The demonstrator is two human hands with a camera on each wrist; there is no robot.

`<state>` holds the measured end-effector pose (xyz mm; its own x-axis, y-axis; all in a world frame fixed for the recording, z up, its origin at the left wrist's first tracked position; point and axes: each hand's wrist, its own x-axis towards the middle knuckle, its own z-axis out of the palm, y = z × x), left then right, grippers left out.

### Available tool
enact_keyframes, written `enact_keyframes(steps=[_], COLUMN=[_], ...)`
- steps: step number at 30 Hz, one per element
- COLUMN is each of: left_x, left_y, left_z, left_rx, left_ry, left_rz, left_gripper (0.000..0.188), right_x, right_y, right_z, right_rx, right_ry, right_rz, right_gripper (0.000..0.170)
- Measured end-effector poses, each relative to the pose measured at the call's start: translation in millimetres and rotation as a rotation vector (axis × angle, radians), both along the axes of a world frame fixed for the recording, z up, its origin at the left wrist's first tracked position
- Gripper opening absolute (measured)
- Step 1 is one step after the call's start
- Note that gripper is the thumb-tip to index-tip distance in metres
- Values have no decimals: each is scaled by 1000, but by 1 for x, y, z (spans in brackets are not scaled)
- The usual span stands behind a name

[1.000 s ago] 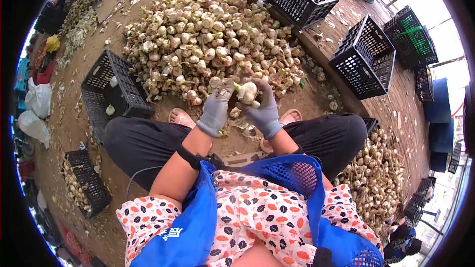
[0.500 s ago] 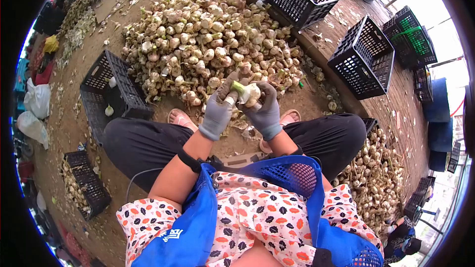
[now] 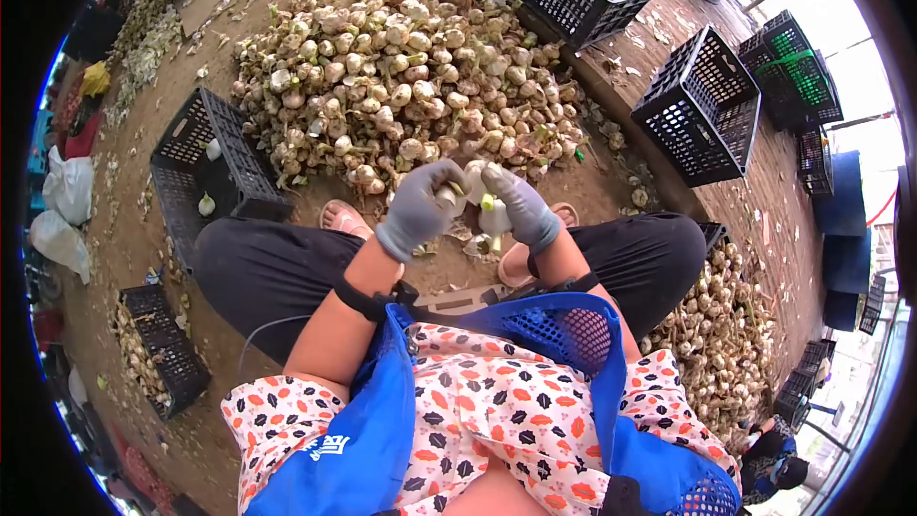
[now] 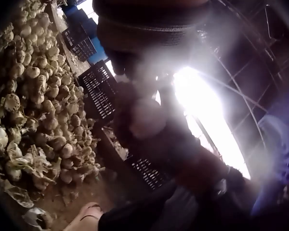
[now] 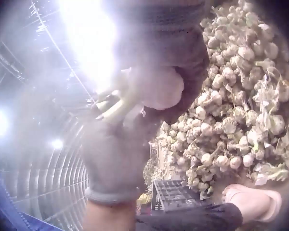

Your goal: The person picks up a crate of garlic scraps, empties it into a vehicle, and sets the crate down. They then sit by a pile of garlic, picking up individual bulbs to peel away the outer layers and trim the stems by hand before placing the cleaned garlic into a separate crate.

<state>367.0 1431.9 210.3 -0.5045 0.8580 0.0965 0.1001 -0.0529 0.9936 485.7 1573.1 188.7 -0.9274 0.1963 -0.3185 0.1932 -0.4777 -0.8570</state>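
Both hands wear grey, dirt-stained gloves and meet in front of the pile of garlic (image 3: 401, 67). The right hand (image 3: 523, 208) grips a whitish garlic bulb (image 5: 164, 89), its fingers curled round it. White and green garlic parts (image 3: 493, 218) show under that hand, blurred. Close beside it, the left hand (image 3: 418, 208) has its fingers curled round a small pale object (image 3: 447, 197); what it is cannot be told. The left wrist view is dark and hazy, with a pale bulb (image 4: 148, 118) between the hands.
A black crate (image 3: 250, 193) at the left holds two bulbs. Another crate (image 3: 180, 349) with garlic stands lower left. More crates (image 3: 702, 105) line the right, above a second garlic heap (image 3: 721, 325). Sandalled feet (image 3: 346, 220) flank the hands.
The left hand has turned over, showing its back, and has moved slightly down and left. The right hand has turned too, and the bulb with the green stem has changed position.
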Motion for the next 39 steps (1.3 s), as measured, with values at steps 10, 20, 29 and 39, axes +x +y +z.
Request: enact_keyframes(steps=[10, 20, 29, 39], left_x=[-31, -7, -8, -18], left_y=[3, -8, -7, -7], left_z=[-52, -14, -15, -39], left_rx=[-627, -67, 50, 101], left_ry=[155, 92, 537, -259], left_rz=[44, -117, 259, 277], left_gripper=[22, 71, 31, 15], right_x=[14, -8, -11, 3], right_y=[-12, -11, -8, -1], right_z=[18, -30, -19, 11], right_rx=[-250, -46, 176, -58], right_ry=[99, 186, 77, 240], right_rz=[691, -286, -312, -391], right_gripper=[62, 47, 57, 19])
